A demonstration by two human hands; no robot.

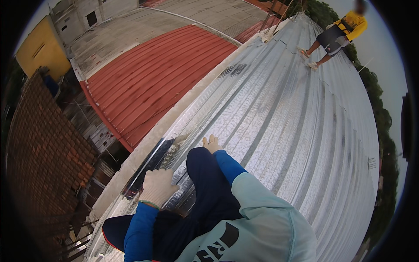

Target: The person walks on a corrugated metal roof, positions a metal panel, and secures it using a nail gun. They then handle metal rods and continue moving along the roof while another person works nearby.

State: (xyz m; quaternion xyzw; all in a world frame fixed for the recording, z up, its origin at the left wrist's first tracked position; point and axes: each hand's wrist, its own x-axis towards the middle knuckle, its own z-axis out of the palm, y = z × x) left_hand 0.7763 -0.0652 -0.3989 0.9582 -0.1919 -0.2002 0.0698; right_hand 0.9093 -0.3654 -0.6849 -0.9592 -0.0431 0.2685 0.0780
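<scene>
My left hand [158, 187], in a cream knit glove, is at the shiny metal edging [152, 163] along the roof's left side. Its fingers bend down over the edging, their tips hidden, and the thumb points right. Farther ahead, just beyond my raised knee, my right hand [211, 143] wears a similar glove. Its fingers are spread and rest on the ribbed metal roofing [262, 135], with nothing seen in them. Part of that hand is hidden behind the knee. I am crouched low, both arms in blue sleeves.
A pale concrete ledge [174, 113] borders the roof on the left, with a drop past it. Below lie a red metal roof [161, 78] and a brown tiled roof [50, 144]. A person in a yellow top [353, 25] stands far up the roofing. Thin rods [273, 19] rise at the far end.
</scene>
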